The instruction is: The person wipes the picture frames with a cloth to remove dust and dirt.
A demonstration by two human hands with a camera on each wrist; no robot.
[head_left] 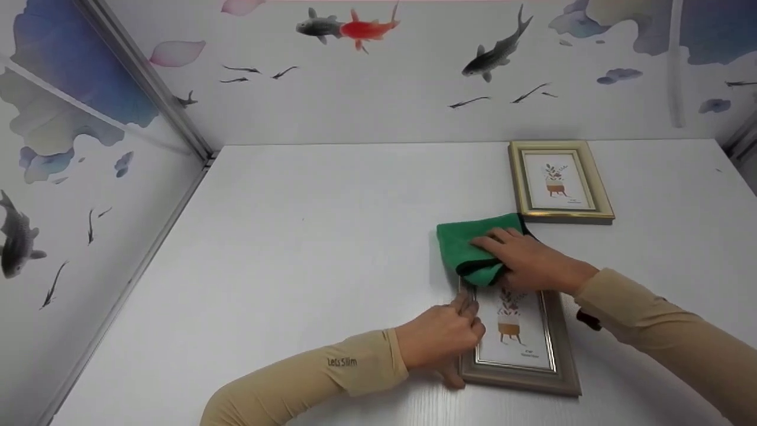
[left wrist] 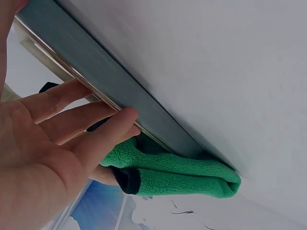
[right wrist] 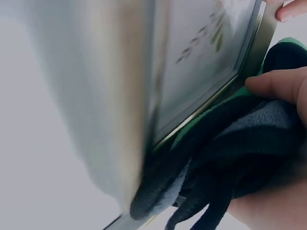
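A brown-grey picture frame (head_left: 565, 355) lies on the white surface, its far end partly under a folded green cloth (head_left: 464, 242). Along the frame's left side, my left hand (head_left: 440, 337) rests with its thumb near the lower corner; in the left wrist view its fingertips touch the frame's edge (left wrist: 110, 72). My right hand (head_left: 532, 260) grips the cloth over the top end. The right wrist view shows the cloth's dark underside (right wrist: 220, 134) bunched against the frame (right wrist: 252, 57), with the right thumb on its edge. Some right fingers are hidden by the cloth.
A gold picture frame (head_left: 598, 183) lies just beyond the right hand, near the back wall. White panels with painted fish and blue shapes (head_left: 355, 89) stand behind and at the left. Bare white surface (head_left: 295, 236) extends left of the hands.
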